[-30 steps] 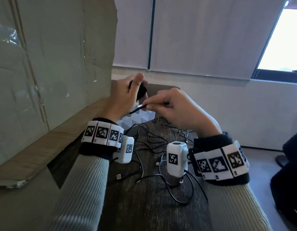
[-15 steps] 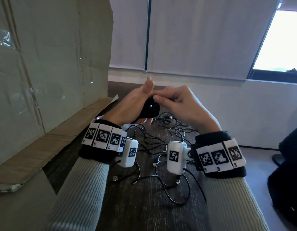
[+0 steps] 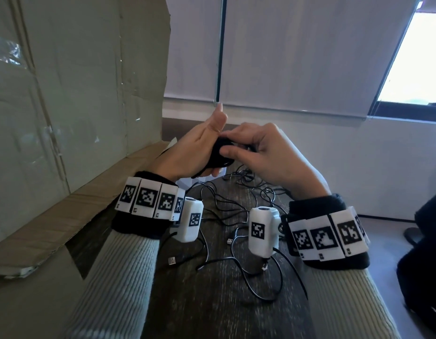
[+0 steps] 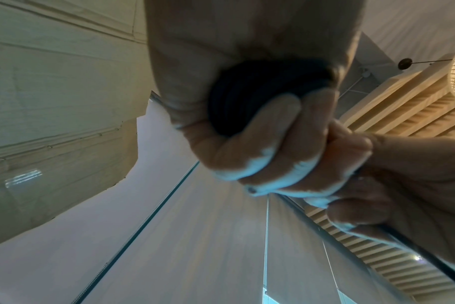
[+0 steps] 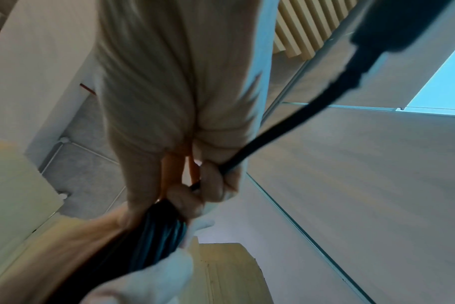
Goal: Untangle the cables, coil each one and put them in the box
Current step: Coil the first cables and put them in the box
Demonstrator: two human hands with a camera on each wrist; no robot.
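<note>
My left hand holds a small coil of black cable above the table, fingers curled round it and thumb raised. In the left wrist view those fingers wrap the dark coil. My right hand meets it from the right and pinches the same cable against the coil. In the right wrist view the cable's free length runs up and right from that pinch. More thin black cables lie tangled on the dark table beneath both hands. The cardboard box stands at the left.
A loose black cable loops across the wooden table near my wrists, and a USB plug lies by my left sleeve. The box's flap overhangs the table's left side. A wall and window blind close off the far side.
A second ago my right hand held the cable's end out from the coil. It has since come in against the coil, and both hands now meet around it.
</note>
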